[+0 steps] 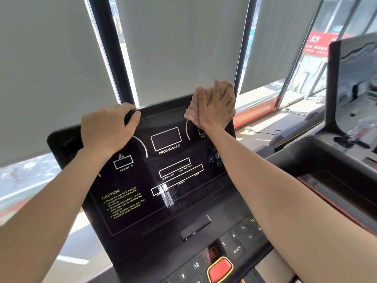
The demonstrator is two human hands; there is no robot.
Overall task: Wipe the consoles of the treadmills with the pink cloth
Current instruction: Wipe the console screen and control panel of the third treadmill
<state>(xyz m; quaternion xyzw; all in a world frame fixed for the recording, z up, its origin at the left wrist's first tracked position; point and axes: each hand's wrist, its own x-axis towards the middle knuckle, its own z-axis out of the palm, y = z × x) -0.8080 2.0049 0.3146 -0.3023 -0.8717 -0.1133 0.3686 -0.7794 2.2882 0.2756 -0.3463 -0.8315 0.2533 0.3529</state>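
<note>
Pink cloth (192,113) lies spread against the upper right corner of the treadmill console (130,203), pinned there under the right hand (218,105). That hand is flat, fingers straight and close together, pressing the cloth to the black panel rather than clutching it; cloth edges show to the left of the palm and above the fingertips. The left hand (108,127) grasps the console's top edge near the upper left corner, fingers curled over the rim and the thumb lying along the front.

On the glossy panel, white outlined display boxes carry labels such as PROGAM/MODE and INCLINE, with a yellow CAUTION text at lower left. A pale wet streak (169,196) crosses the lowest display box. Below the panel sit number keys (196,264) and a red button (220,268) with a yellow border. Grey roller blinds (183,48) hang behind the console, and a second treadmill (355,88) stands to the right.
</note>
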